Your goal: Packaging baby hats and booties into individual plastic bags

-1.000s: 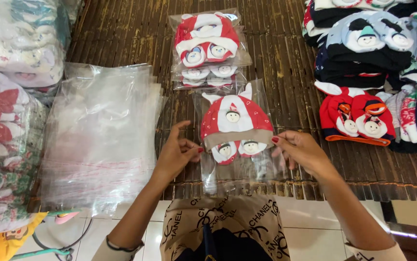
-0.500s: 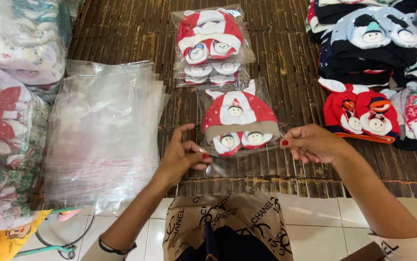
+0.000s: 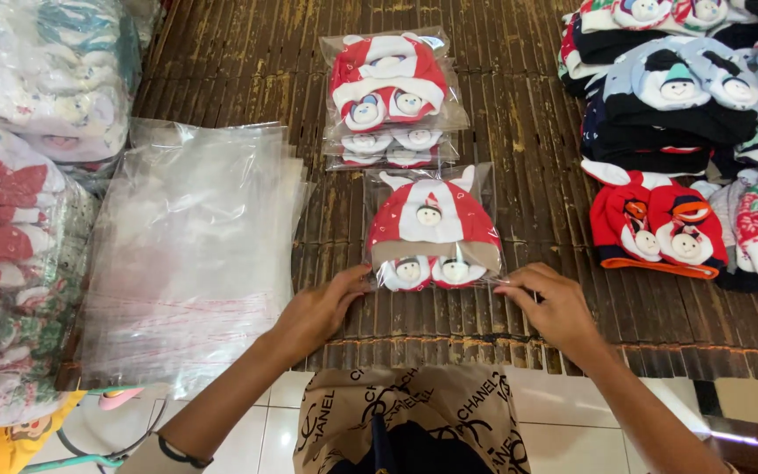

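Two hands (image 3: pixel 322 307) (image 3: pixel 555 307), apart, pinch a glossy clear bag (image 3: pixel 433 230) holding soft knit hat.

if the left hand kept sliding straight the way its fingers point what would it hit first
The left hand points up and right, fingers already at the lower left corner of the clear bag holding the red and white hat set. It would likely meet that bag first; depth is hard to judge.

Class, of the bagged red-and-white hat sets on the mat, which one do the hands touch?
The nearer set, pinched at its lower edge by the left hand and right hand. The far stack lies untouched beyond it.
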